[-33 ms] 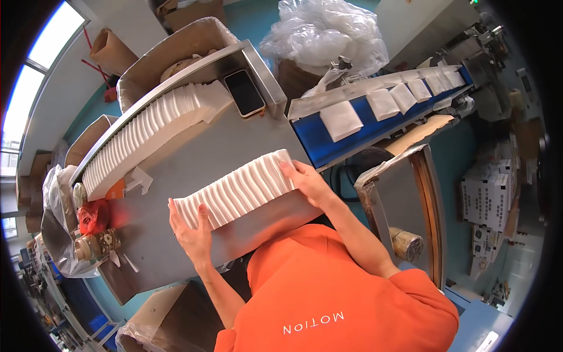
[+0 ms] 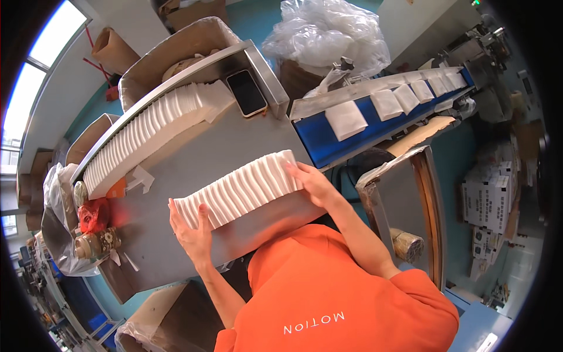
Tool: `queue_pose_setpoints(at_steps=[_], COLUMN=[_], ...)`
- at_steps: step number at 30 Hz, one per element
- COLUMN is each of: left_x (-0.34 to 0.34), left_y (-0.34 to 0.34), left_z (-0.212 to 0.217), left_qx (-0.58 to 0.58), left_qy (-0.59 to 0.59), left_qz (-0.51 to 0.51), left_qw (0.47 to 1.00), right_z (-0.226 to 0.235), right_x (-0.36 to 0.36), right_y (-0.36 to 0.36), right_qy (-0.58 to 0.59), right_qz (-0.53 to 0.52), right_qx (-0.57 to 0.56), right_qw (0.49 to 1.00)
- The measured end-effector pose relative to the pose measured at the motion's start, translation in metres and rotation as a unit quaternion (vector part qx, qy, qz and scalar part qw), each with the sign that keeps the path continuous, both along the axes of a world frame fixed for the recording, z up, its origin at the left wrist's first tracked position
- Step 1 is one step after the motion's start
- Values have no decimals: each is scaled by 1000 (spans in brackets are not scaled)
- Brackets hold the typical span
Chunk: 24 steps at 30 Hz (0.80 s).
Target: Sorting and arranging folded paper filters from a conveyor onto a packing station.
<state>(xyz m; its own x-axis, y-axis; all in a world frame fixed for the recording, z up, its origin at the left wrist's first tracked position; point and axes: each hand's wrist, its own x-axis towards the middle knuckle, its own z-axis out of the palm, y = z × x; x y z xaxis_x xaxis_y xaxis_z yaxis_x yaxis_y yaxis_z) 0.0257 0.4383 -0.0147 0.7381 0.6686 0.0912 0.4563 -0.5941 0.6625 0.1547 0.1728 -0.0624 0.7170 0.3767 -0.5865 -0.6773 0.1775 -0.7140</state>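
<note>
Left hand (image 2: 190, 232) and right hand (image 2: 314, 183) press flat, fingers spread, against the two ends of a row of white packets (image 2: 240, 189) at the near edge of the steel table (image 2: 234, 146), squeezing it together, apparently not lifted yet. A longer row of white packets (image 2: 141, 132) waits along the far rail beside a black phone (image 2: 247, 92), so much looks left to handle. More flat white pouches (image 2: 346, 119) ride the blue conveyor belt (image 2: 319, 144) to the right; white boxes (image 2: 489, 205) are stacked on the floor far right.

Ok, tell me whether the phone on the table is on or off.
Off, apparently: the phone lies flat on the table with a dark, blank screen.
</note>
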Motion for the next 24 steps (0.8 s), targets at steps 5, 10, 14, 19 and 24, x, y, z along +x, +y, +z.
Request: queue_pose_setpoints(at_steps=[5,10,14,19,24], left_x=[-1,-1,2,0,2], left_y=[2,-5,-13,-7,-11], left_z=[2,5,5,1,5], left_qx=[-3,-6,-11,6,-16], left_qy=[2,29,12,14,21], left_qz=[3,-25,-40,-25,-27], left_qw=[1000,999,999,1000,999], right_z=[-24,-3,21,1,22], right_x=[3,11,-2,-3,0], right_y=[-35,-15,8,-17,-2], right_qy=[-1,-111,-157,-43,-225], right_qz=[-2,-52,75,110,110], right_qx=[-36,-130,-131,-66,-240], right_qw=[999,984,976,991,938])
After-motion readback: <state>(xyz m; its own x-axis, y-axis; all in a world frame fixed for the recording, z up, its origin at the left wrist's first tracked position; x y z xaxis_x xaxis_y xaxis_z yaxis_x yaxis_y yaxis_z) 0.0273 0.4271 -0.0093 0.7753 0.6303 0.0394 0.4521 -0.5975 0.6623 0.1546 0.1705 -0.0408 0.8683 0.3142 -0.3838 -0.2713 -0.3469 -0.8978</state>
